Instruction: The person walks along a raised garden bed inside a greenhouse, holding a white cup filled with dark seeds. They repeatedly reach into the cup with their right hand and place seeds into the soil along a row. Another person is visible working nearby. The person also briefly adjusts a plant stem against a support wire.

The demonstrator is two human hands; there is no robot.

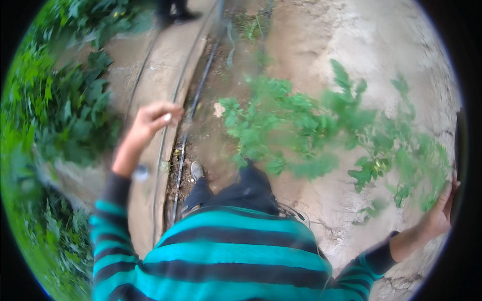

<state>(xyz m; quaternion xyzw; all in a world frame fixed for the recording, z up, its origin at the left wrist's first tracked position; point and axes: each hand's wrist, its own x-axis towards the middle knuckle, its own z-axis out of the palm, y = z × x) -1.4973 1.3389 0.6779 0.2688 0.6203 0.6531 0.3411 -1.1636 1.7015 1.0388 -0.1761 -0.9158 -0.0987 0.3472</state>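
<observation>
nothing is picked or held yet: the left hand [153, 118] hangs loosely curled and empty over the drip pipes [193, 108], while the right hand [442, 210], open, brushes the leafy plant [301, 125].

- You have two hands in view: your left hand [150, 119] raised over the path, your right hand [442, 210] at the far edge.
- One leafy green plant [301, 125] sprawls ahead of you.
- Three thin dark irrigation lines [193, 100] run along the ground.
- One grey shoe [197, 169] of yours shows.

Right hand [442, 210] touches leafy plant [301, 125]; left hand [153, 120] empty.
</observation>
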